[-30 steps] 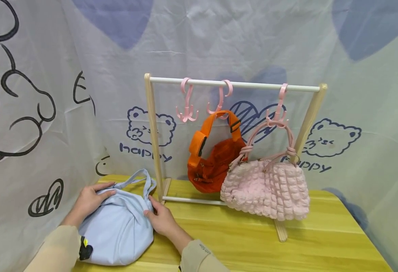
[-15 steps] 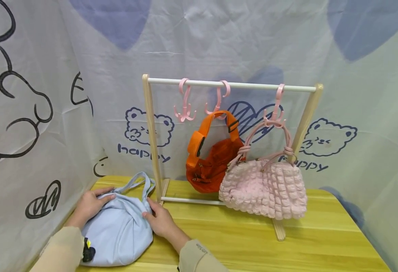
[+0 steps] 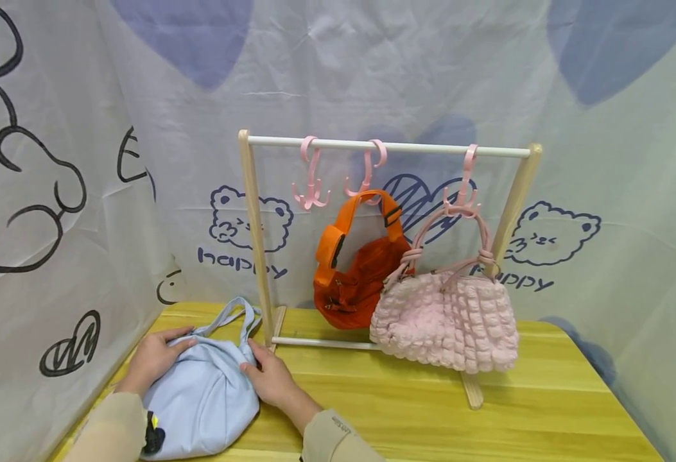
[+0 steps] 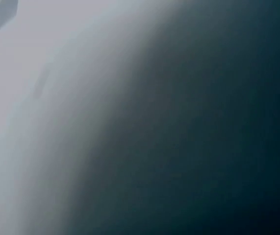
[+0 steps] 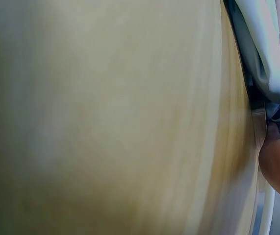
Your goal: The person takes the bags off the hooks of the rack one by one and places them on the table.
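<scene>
A light blue handbag [image 3: 205,401] lies on the table at the left in the head view, its strap [image 3: 251,314] looped up at the back. My left hand [image 3: 151,360] holds its upper left edge, thumb on top of the cloth. At the base of the strap, my right hand [image 3: 272,377] pinches the bag's right side. The right wrist view shows the right hand [image 5: 279,156] at its edge, with bag cloth [image 5: 262,54] at the fingers. Pale, blurred cloth fills most of the left wrist view, and the left hand cannot be made out there.
A rack with a white rail [image 3: 413,147] stands behind. An orange bag [image 3: 355,282] and a pink quilted handbag [image 3: 447,321] hang from pink hooks on it. The leftmost hook [image 3: 311,186] carries no bag. The wooden table [image 3: 395,410] extends rightward.
The head view has shifted slightly. My left hand and the bag's left side have come a little to the right, closer to my right hand. Both hands keep their hold on the bag.
</scene>
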Available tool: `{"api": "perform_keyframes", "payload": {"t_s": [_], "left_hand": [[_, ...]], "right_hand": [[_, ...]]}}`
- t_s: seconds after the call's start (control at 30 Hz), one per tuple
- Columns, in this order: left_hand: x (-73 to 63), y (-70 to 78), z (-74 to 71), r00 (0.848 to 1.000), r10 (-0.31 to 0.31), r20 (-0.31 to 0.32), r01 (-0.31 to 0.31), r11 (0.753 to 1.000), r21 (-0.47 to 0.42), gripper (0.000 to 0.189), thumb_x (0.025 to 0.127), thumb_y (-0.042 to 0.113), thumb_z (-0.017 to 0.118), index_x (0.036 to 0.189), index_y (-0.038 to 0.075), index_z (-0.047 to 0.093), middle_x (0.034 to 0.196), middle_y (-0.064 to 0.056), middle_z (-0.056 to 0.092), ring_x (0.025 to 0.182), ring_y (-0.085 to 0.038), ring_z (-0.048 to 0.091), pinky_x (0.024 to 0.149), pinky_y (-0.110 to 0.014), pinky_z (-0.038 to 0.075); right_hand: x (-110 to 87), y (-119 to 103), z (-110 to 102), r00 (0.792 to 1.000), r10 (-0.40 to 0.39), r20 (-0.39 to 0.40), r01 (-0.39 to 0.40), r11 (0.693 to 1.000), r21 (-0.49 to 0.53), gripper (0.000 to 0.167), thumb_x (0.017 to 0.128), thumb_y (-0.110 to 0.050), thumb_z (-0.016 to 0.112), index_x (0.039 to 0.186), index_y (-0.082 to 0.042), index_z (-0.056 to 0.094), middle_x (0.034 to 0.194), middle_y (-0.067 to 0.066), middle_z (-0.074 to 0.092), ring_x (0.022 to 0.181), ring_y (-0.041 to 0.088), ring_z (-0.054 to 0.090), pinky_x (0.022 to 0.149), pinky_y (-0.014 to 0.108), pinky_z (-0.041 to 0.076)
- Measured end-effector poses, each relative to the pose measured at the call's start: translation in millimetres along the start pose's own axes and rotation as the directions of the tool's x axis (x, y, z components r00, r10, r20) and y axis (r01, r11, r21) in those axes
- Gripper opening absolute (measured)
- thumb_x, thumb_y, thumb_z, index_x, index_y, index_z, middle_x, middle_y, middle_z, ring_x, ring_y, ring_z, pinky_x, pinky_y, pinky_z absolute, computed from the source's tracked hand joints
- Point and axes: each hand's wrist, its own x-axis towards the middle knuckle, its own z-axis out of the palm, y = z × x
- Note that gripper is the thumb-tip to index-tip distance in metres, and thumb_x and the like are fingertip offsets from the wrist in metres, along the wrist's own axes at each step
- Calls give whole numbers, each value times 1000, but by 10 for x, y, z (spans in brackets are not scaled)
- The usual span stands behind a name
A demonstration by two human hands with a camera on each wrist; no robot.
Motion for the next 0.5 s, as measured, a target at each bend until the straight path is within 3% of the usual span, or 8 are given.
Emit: {"api": "perform_keyframes", "payload": {"t_s": [0.23, 0.5], "left_hand": [[0, 22, -8, 1000, 10, -10, -9, 998, 56, 51, 99, 38, 72, 139, 7, 66, 144, -33, 54, 131, -56, 50, 103, -67, 42], [-10, 46, -42, 1000, -2, 3, 2, 999, 55, 51, 100, 37, 71, 139, 5, 65, 146, -33, 52, 132, -56, 48, 104, -68, 42]], "right_hand": [[3, 2, 6, 1000, 16, -14, -16, 1000, 17, 56, 105, -22, 63, 155, -2, 47, 155, 20, 50, 146, 35, 45, 121, 43, 36], [13, -43, 0, 999, 50, -19, -49, 997, 65, 56, 104, -22, 65, 154, -2, 49, 154, 18, 52, 144, 34, 47, 120, 42, 38]]}}
